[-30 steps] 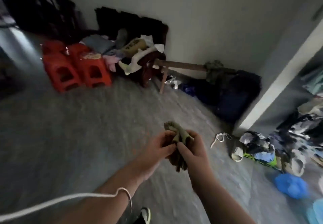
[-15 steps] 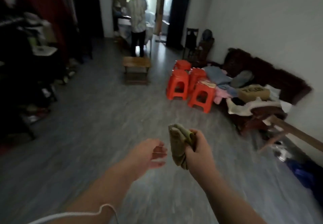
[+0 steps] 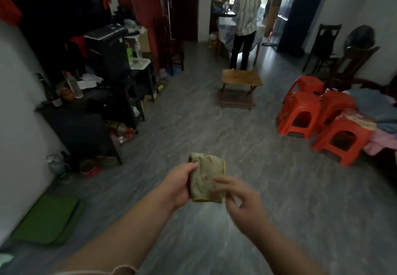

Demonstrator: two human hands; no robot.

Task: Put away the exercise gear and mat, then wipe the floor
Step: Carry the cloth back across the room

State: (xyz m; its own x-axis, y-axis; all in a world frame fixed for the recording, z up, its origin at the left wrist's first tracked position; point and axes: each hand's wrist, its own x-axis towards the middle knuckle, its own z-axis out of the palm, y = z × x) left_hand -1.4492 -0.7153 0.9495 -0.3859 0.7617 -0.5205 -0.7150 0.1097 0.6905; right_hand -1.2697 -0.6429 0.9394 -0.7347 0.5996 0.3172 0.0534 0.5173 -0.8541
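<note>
left hand [image 3: 179,185]: fingers clamped on folded cloth [image 3: 206,179] | right hand [image 3: 241,202]: fingers loosely apart, touching cloth's edge (blurred) | green mat [image 3: 46,219]: floor, left

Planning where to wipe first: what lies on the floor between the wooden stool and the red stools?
Nothing: the head view shows bare grey floor between the wooden stool and the red stools.

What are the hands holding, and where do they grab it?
A folded cloth. The left hand pinches its left edge near the top; the right hand touches its lower right side, blurred.
</note>
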